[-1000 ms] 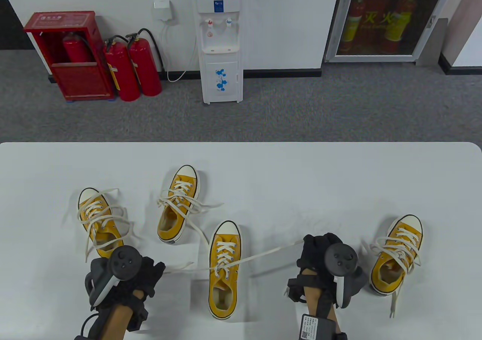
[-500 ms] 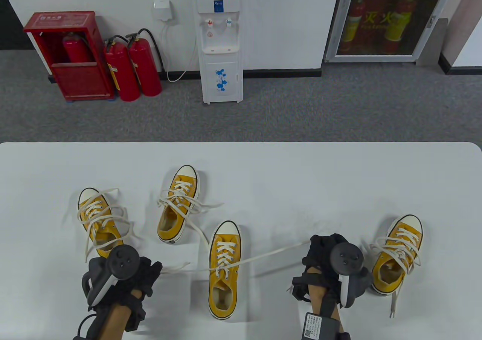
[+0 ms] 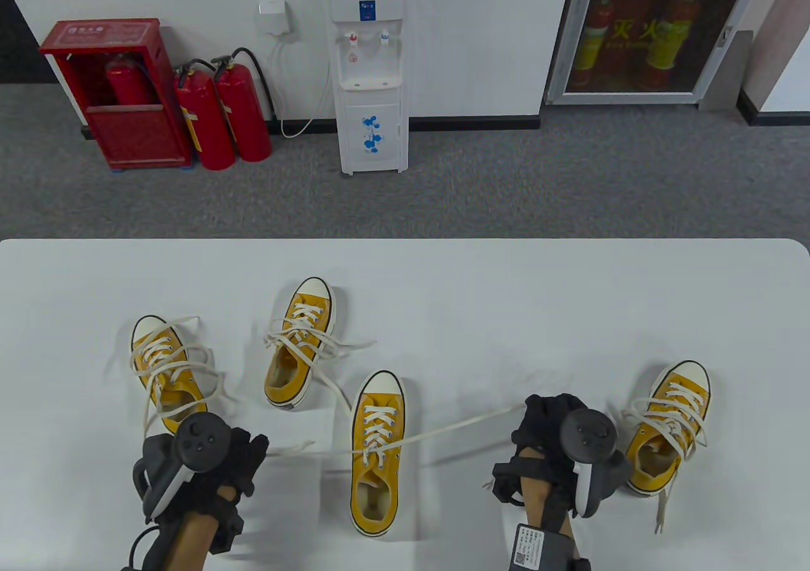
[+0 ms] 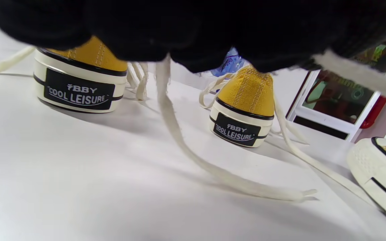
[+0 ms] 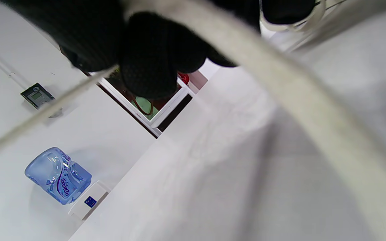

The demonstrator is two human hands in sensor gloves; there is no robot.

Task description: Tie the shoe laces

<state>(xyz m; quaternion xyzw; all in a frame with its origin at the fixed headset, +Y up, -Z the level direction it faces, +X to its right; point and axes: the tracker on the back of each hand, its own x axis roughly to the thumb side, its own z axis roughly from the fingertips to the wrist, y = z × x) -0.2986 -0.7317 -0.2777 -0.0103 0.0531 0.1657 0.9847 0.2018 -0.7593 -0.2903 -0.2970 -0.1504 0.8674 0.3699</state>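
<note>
Yellow canvas middle shoe [image 3: 378, 451] lies on the table [image 3: 506, 292]; left hand [image 3: 218, 463] and right hand [image 3: 547, 422] each grasp an end of its lace [image 3: 455, 428], slightly farther apart than before. Left wrist view: heel labels [image 4: 79, 92] read "COOL LEISURE". Right wrist view: water bottle [image 5: 57, 175] holds water.
</note>
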